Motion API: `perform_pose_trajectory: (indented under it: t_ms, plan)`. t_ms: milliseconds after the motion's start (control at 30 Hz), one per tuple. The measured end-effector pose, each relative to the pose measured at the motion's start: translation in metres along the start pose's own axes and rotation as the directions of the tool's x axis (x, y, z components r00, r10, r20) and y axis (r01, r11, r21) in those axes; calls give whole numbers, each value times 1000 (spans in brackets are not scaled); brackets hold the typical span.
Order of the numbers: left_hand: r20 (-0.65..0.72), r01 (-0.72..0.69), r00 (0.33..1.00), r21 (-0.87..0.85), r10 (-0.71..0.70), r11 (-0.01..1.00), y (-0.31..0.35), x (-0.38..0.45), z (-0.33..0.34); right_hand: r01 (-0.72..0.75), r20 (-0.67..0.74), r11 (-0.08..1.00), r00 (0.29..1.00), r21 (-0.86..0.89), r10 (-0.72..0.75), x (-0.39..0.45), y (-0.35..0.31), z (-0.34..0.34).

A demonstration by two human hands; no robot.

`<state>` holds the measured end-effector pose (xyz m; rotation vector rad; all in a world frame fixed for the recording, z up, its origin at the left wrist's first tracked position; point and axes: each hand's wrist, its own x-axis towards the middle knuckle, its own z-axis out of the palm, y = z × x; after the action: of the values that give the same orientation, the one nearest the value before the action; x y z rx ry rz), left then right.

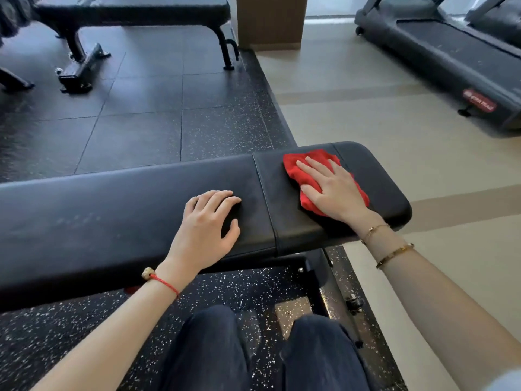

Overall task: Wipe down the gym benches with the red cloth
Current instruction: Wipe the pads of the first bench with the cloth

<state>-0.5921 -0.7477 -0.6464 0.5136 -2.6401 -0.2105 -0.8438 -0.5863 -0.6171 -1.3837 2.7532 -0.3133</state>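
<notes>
The right hand (pixel 335 190) lies flat with fingers spread on the red cloth (pixel 307 176), pressing it onto the short end pad of the near black bench (pixel 127 218). The left hand (pixel 207 227) rests beside it on the long pad, fingers loosely bent, holding nothing. A second bench (pixel 135 7) stands well apart on the dark rubber floor (pixel 135 108). A treadmill (pixel 451 57) sits to the right on pale flooring.

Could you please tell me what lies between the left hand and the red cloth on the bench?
Head view: only bare bench pad, crossed by its seam, between left hand and red cloth.
</notes>
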Motion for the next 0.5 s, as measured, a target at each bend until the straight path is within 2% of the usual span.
perform_pose_trajectory:
  t_ms: [67, 133, 233, 333, 400, 500]
  plan:
    - [7, 16, 1000, -10, -16, 1000, 2, 2, -3, -22, 14, 1000, 1000, 8, 21, 20, -6, -1]
    - [29, 36, 999, -18, -35, 999, 4, 2, -6, 17, 39, 1000, 999, 25, -18, 22, -23, 5]
    - [58, 74, 996, -28, -72, 997, 5, 0, -11, 210, 22, 977, 977, 40, -211, -2, -48, 15]
    - [78, 91, 993, -37, -88, 995, 9, -1, -13, 355, 38, 934, 933, 39, -357, -19, -37, 14]
    - [87, 90, 993, -41, -86, 995, 10, -2, -14, 357, 30, 933, 933, 51, -359, -23, -15, 10]
    - [85, 109, 991, -35, -106, 993, 15, 1, -15, 266, 10, 964, 964, 26, -267, -5, 18, 1]
